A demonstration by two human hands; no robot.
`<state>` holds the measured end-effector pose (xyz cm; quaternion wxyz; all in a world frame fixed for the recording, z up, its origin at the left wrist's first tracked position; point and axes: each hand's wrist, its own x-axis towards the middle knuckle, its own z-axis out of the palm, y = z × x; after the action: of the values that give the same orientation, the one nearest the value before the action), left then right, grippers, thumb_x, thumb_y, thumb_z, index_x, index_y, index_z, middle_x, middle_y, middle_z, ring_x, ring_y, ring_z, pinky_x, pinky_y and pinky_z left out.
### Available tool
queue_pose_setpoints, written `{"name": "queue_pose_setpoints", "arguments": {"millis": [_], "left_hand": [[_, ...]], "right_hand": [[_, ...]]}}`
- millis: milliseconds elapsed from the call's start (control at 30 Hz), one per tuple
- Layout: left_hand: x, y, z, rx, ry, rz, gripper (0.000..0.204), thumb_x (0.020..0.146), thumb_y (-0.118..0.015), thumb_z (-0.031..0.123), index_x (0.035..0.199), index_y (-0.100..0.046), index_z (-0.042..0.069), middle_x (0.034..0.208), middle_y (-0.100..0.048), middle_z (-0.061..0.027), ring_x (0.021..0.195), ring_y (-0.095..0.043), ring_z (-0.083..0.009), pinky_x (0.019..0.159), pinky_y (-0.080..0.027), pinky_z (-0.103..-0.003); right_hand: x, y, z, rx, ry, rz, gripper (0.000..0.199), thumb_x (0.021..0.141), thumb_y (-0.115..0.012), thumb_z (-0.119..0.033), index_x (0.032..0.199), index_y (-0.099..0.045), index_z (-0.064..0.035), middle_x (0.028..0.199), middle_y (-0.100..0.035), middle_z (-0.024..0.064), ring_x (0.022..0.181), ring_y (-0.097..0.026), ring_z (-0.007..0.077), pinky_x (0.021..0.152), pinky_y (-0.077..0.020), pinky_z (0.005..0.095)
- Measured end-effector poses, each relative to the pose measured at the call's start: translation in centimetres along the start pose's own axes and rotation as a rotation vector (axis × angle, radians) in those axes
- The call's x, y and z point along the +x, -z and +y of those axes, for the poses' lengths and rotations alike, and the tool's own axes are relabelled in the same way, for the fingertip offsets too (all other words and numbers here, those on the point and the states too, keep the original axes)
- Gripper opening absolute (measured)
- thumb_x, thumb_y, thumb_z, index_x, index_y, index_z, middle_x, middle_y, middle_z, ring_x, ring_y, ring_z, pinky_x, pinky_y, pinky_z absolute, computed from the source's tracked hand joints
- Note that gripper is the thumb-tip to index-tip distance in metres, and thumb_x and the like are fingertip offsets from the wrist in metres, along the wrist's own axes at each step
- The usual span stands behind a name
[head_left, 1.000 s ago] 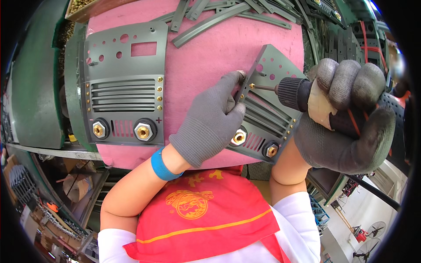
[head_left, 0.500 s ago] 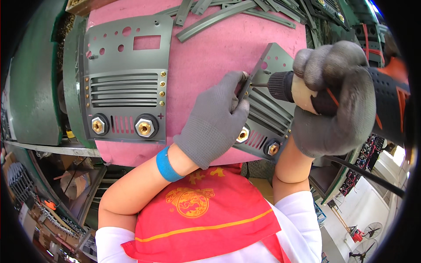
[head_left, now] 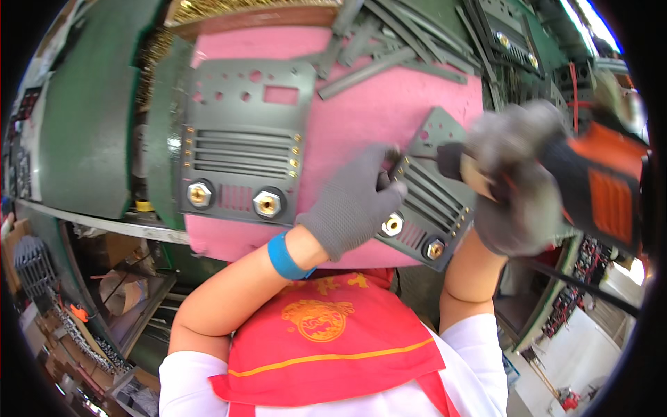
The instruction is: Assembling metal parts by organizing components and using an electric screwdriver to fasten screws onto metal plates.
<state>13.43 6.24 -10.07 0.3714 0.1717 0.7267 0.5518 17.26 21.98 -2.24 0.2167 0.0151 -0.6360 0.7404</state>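
My left hand [head_left: 351, 201], in a grey glove, has its thumb and fingers at the left edge of a dark grey metal front panel [head_left: 438, 132], gripping it. The panel lies slanted, with louvre slots, small brass screws along the sides and two brass-centred sockets at its lower end. My right hand [head_left: 517, 181], gloved and blurred by motion, is wrapped round a black and orange power drill [head_left: 611, 191]. The drill's dark nose points left over the panel; its thin bit is too blurred to place exactly. A second such panel [head_left: 243, 115] lies flat to the left.
Pink matting [head_left: 347, 125] covers the bench. Loose grey metal strips [head_left: 368, 73] are piled at the far side, beside a wooden tray [head_left: 257, 21] of brass screws. Another panel [head_left: 511, 45] is at the far right. A black cable [head_left: 590, 285] runs at the right.
The whole view has shifted, so the bench appears further right and lower. The held panel looks flatter than before. My right hand and the drill have moved, now blurred, while still together.
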Motion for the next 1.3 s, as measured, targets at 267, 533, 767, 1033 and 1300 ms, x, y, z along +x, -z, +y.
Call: {"name": "queue_pose_setpoints", "arguments": {"millis": [267, 533, 767, 1033, 1300], "left_hand": [[-0.4, 14.5, 8.8, -0.215, -0.196, -0.118, 0.034, 0.101, -0.045, 0.011, 0.13, -0.053, -0.005, 0.118, -0.064, -0.017, 0.105, -0.067, -0.0253, 0.088, -0.058, -0.036], [13.3, 21.2, 7.5, 0.384, -0.64, 0.433, 0.035, 0.102, -0.051, 0.011, 0.135, -0.056, -0.001, 0.118, -0.07, -0.0149, 0.112, -0.065, -0.0214, 0.094, -0.05, -0.028], [5.7, 19.1, 7.8, 0.16, -0.548, 0.394, 0.036, 0.1, -0.052, 0.016, 0.129, -0.06, -0.004, 0.122, -0.068, -0.0162, 0.115, -0.063, -0.0222, 0.099, -0.046, -0.031], [-7.2, 19.6, -1.8, 0.311, -0.158, 0.346, 0.048, 0.104, -0.048, 0.028, 0.134, -0.052, -0.009, 0.127, -0.063, -0.021, 0.12, -0.059, -0.0269, 0.104, -0.043, -0.036], [-9.4, 19.4, -1.4, 0.755, 0.095, 0.216, 0.046, 0.104, -0.045, 0.032, 0.13, -0.053, -0.005, 0.105, -0.065, -0.0273, 0.1, -0.063, -0.0433, 0.086, -0.049, -0.043]], "right_hand": [[-1.8, 7.7, -5.4, -0.838, 0.298, 0.086, 0.086, 0.088, -0.049, -0.066, 0.131, -0.048, 0.0087, 0.128, -0.056, 0.0179, 0.116, -0.057, 0.0249, 0.101, -0.0429, 0.0388], [-10.8, 5.4, -1.6, -1.372, -0.62, 0.541, 0.058, 0.094, -0.062, -0.024, 0.147, -0.044, -0.0071, 0.071, -0.058, 0.0096, 0.062, -0.059, 0.0222, 0.061, -0.047, 0.0356], [-15.3, 4.7, 3.4, -1.45, -0.248, 0.299, 0.06, 0.101, -0.048, -0.025, 0.153, -0.028, -0.002, 0.094, -0.069, 0.0252, 0.082, -0.07, 0.0393, 0.07, -0.0533, 0.0455], [-6.4, -7.8, 6.2, -0.967, -0.351, 0.019, 0.07, 0.096, -0.049, -0.021, 0.153, -0.018, 0.0045, 0.056, -0.058, 0.0138, 0.048, -0.058, 0.0375, 0.049, -0.0467, 0.0499], [-3.6, -10.0, 7.3, -1.042, -0.466, -0.131, 0.07, 0.098, -0.046, -0.028, 0.155, -0.017, 0.001, 0.062, -0.061, 0.0172, 0.052, -0.06, 0.0378, 0.053, -0.0465, 0.0517]]}}
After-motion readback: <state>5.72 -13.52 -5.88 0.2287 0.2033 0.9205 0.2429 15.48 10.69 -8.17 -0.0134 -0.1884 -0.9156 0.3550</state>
